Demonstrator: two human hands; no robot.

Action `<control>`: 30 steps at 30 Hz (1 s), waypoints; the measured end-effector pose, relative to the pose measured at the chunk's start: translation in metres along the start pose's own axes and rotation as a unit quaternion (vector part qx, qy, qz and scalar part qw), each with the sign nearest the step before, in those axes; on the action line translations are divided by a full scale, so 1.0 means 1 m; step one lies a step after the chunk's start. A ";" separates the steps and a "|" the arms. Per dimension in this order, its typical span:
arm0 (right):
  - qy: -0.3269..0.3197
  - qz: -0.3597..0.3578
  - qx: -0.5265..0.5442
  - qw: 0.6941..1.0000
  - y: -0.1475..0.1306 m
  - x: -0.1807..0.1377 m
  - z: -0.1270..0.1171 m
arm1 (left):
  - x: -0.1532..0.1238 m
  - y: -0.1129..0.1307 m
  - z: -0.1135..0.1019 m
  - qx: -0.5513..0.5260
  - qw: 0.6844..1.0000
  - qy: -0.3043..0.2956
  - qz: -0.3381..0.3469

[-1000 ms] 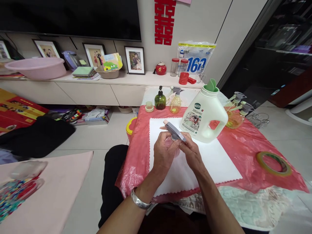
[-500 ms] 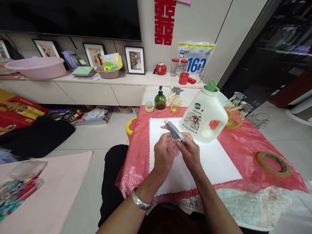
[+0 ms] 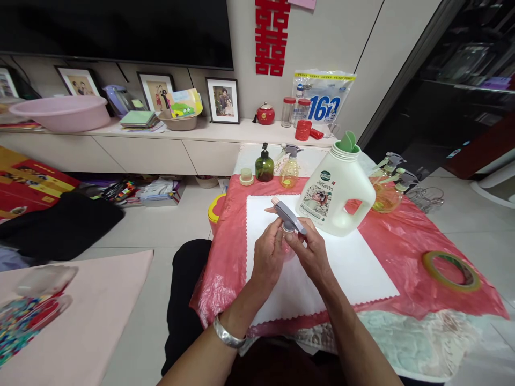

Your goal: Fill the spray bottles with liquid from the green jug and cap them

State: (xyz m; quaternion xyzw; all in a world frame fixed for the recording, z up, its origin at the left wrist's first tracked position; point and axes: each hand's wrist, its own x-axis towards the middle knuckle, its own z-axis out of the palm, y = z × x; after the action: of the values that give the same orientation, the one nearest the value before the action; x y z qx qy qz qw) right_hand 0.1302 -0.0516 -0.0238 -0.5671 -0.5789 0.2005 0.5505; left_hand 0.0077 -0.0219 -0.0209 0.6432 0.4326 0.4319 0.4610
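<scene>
Both hands are at a small pinkish clear spray bottle (image 3: 289, 253) with a grey trigger head (image 3: 287, 215), upright over a white scalloped sheet (image 3: 322, 289). My left hand (image 3: 268, 252) wraps the bottle's side near the neck. With thumb and fingers closed, my right hand (image 3: 310, 247) grips the collar just below the trigger head. Much of the bottle is hidden by the fingers. Just beyond the right hand stands a large white detergent jug (image 3: 336, 187), its mouth uncapped and showing a green spout (image 3: 347, 141).
Behind are a green pump bottle (image 3: 264, 165), a yellowish spray bottle (image 3: 288, 170) and a pale cap (image 3: 246, 177). More spray bottles (image 3: 388, 194) stand right of the jug. A tape roll (image 3: 451, 271) lies on the red plastic cover (image 3: 219, 257) at right.
My right hand's fingers have shifted slightly at the collar, and my left fingers have straightened a little. The spray bottle stays in nearly the same place.
</scene>
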 end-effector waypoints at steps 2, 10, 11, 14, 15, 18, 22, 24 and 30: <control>0.017 0.004 -0.007 1.000 -0.001 0.000 0.003 | -0.001 -0.005 -0.001 -0.023 1.000 -0.011 -0.001; 0.076 0.011 -0.025 0.997 0.000 -0.003 0.017 | -0.005 -0.016 0.003 -0.173 0.984 -0.028 -0.021; 0.080 0.014 -0.026 0.996 0.000 -0.002 0.017 | -0.005 -0.016 0.005 -0.185 0.982 -0.027 -0.020; 0.078 0.023 -0.021 0.996 0.000 -0.001 0.016 | -0.005 -0.017 0.007 -0.187 0.982 -0.019 -0.017; 0.074 0.026 -0.019 0.997 0.000 -0.001 0.015 | -0.004 -0.019 0.007 -0.177 0.984 -0.019 -0.015; 0.059 0.040 -0.011 0.997 0.003 -0.002 0.012 | -0.004 -0.024 0.001 -0.125 0.991 -0.044 -0.006; 0.038 0.063 -0.002 0.997 0.007 -0.009 0.014 | -0.007 -0.038 -0.012 -0.046 0.994 -0.099 -0.011; 0.025 0.074 0.002 0.997 0.007 -0.014 0.019 | -0.010 -0.047 -0.016 -0.020 0.994 -0.107 -0.005; 0.009 0.093 0.022 0.995 0.011 -0.022 0.028 | -0.021 -0.067 -0.020 -0.011 0.996 -0.085 -0.018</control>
State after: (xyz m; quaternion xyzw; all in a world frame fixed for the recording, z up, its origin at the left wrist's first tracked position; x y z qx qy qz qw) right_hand 0.1054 -0.0570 -0.0513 -0.6082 -0.5141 0.2584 0.5469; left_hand -0.0269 -0.0248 -0.0847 0.6644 0.3986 0.3721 0.5111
